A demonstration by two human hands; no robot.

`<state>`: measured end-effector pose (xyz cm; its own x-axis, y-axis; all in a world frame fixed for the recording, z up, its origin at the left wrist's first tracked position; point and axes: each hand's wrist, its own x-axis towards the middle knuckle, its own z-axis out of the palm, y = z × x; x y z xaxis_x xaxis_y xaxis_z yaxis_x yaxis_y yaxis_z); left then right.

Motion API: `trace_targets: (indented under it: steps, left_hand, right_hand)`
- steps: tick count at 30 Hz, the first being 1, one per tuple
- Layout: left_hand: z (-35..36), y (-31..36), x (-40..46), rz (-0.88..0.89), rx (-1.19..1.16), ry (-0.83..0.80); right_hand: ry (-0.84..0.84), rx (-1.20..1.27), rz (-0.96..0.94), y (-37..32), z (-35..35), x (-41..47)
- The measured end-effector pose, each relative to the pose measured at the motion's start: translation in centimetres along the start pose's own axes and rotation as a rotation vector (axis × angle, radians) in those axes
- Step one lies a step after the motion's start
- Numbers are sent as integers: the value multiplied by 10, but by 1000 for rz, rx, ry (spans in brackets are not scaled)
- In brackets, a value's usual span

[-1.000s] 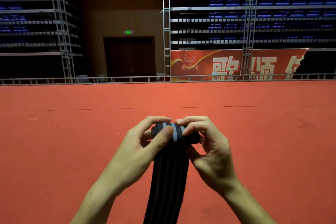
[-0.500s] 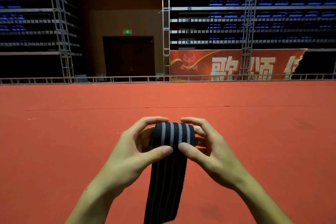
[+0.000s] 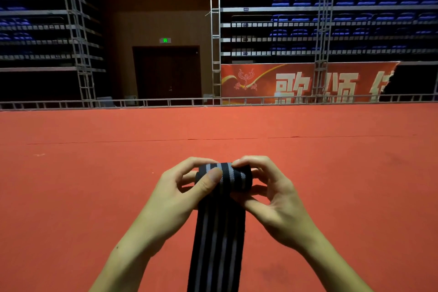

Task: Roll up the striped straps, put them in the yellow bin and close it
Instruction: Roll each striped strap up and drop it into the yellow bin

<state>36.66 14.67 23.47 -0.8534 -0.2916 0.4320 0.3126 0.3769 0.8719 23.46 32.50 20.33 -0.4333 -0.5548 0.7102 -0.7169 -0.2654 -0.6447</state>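
A black strap with grey stripes point(image 3: 216, 242) hangs down from my hands to the bottom edge of the view. Its top end is wound into a small roll point(image 3: 233, 176) held in front of me above the red carpet. My left hand point(image 3: 180, 194) pinches the roll's left side, thumb pressed on its front. My right hand point(image 3: 267, 194) grips the right side, fingers curled over the top and thumb underneath. The yellow bin is not in view.
A red carpeted floor point(image 3: 94, 173) stretches ahead to a low metal truss rail point(image 3: 166, 102). Behind it stand truss towers, tiers of blue seats, a dark door and a red banner point(image 3: 308, 83).
The roll has been turned another part-turn between my fingers. Both thumbs shifted: the left thumb now presses on the roll's front, the right thumb sits under it. The hanging length looks much the same.
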Motion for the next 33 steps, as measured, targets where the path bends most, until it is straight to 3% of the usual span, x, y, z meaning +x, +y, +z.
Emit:
trace_targets:
  steps: [4, 10, 17, 20, 28, 33]
  left_hand:
    - [0, -1, -2, 17, -58, 18]
    - [-5, -8, -2, 34, -132, -22]
    - [-7, -16, 2, 20, -197, -6]
    - [-8, -16, 2, 4, -155, 46]
    - [-6, -12, 1, -47, -148, 2]
    - [-9, -14, 5, -9, -158, 15]
  right_hand:
    - [-21, 28, 38, 4, -1, -3]
    - [-74, 134, 288, 5, -9, 1]
    - [-33, 312, 235, 2, -9, 4]
    - [-50, 283, 199, 3, -8, 2]
    - [-17, 85, 109, 2, -4, -2]
    - [-24, 126, 139, 5, -3, 0]
